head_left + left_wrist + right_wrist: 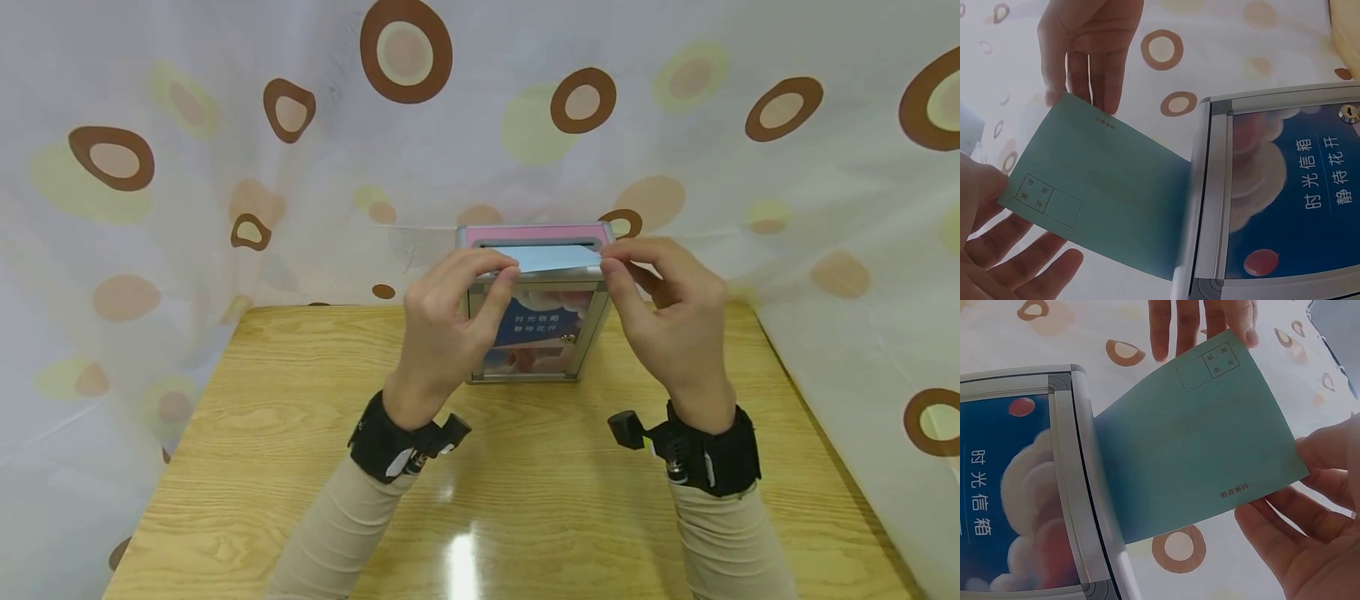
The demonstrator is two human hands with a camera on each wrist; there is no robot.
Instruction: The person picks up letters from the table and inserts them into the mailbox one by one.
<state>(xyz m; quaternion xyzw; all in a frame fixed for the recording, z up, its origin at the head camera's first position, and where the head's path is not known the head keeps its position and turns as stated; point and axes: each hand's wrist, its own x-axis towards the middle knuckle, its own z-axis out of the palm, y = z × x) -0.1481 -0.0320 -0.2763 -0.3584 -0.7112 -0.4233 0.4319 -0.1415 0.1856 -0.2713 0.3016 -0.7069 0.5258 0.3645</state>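
Note:
A pale blue-green envelope (551,257) with a printed stamp box is held by its two upper corners above a letter box (540,333). My left hand (450,321) pinches the left corner between thumb and fingers; my right hand (667,321) pinches the right one. In both wrist views the envelope (1191,444) stands up from the box top, its lower edge hidden behind the front rim (1192,219). The head view shows that edge at the slot in the pink top. White Chinese characters and a small lock (1349,113) mark the box's glazed blue front.
The box stands near the back of a wood-grain table (322,392). Behind it and along both sides hangs a white cloth (330,192) with brown and yellow rounded shapes. Each wrist wears a black strap (712,450) with a small camera.

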